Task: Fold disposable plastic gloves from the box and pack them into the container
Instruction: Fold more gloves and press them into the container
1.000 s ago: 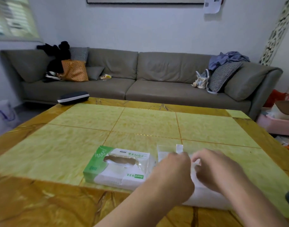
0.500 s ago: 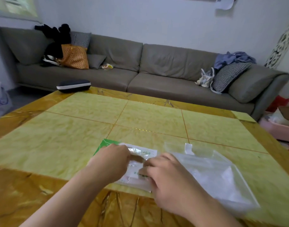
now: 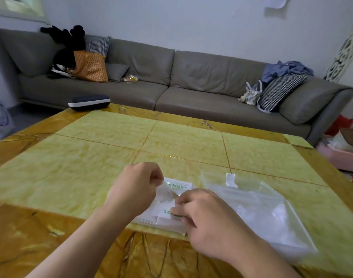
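A flat white and green glove box [image 3: 177, 186] lies on the yellow table near its front edge, mostly hidden under my hands. My left hand [image 3: 134, 189] is over the box's left half, fingers curled, pinching a thin clear plastic glove [image 3: 165, 194] rising from the box's opening. My right hand [image 3: 203, 215] rests on the box's near right part with fingers curled on the box edge. A clear zip bag [image 3: 257, 207] with a white slider tab lies flat to the right of the box, with folded white plastic inside.
The yellow stone table [image 3: 171, 141] has an amber border. A dark case with a white band [image 3: 89, 102] sits at its far left corner. A grey sofa [image 3: 191, 77] stands behind. A pink bin [image 3: 339, 155] sits on the floor at right.
My left hand has lifted slightly and now pinches a clear glove up out of the box. One second ago both hands were at the zip bag; they moved left onto the box.
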A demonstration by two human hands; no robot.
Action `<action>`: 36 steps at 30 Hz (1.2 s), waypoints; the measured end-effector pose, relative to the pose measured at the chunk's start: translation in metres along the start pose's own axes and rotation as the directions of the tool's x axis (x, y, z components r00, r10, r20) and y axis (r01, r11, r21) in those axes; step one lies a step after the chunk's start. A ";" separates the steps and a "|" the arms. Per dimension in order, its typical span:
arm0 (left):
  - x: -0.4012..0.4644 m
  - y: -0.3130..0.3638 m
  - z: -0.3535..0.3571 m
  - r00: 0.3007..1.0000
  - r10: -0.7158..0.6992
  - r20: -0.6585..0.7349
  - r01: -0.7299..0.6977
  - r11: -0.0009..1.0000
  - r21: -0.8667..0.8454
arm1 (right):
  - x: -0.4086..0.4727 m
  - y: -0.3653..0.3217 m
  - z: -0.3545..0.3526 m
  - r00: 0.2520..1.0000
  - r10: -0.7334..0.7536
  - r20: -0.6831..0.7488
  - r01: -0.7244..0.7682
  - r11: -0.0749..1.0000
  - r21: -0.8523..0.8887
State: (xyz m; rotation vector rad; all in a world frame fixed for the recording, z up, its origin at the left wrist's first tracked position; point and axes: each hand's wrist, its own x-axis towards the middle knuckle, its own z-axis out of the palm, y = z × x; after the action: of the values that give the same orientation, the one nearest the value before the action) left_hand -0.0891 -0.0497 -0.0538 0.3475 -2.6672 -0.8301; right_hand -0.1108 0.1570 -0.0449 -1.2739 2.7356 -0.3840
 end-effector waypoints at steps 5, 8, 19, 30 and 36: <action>-0.001 0.002 -0.003 0.990 -0.024 -0.138 0.010 0.995 -0.103 | -0.001 0.000 0.001 1.000 -0.003 0.005 0.003 1.000 0.003; 0.001 0.003 -0.005 0.986 -0.051 -0.157 0.032 0.992 -0.121 | -0.001 0.001 0.003 1.000 0.002 -0.003 -0.002 1.000 0.009; 0.002 0.003 -0.015 0.992 -0.078 -0.095 0.047 0.956 -0.288 | -0.003 -0.001 0.000 1.000 -0.005 -0.017 0.006 1.000 0.009; -0.006 0.024 -0.032 0.978 -0.165 -0.127 0.024 0.694 -0.720 | -0.006 -0.004 0.000 0.998 -0.034 -0.060 0.034 0.999 -0.004; -0.019 0.041 -0.014 0.995 0.092 0.040 -0.069 0.917 -0.392 | -0.004 -0.006 0.009 0.995 -0.058 -0.076 0.050 0.994 -0.101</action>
State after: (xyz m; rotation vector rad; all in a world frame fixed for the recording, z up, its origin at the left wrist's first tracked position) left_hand -0.0716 -0.0175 -0.0240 0.1132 -2.4650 -1.3302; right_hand -0.1019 0.1540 -0.0524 -1.3888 2.8232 -0.3131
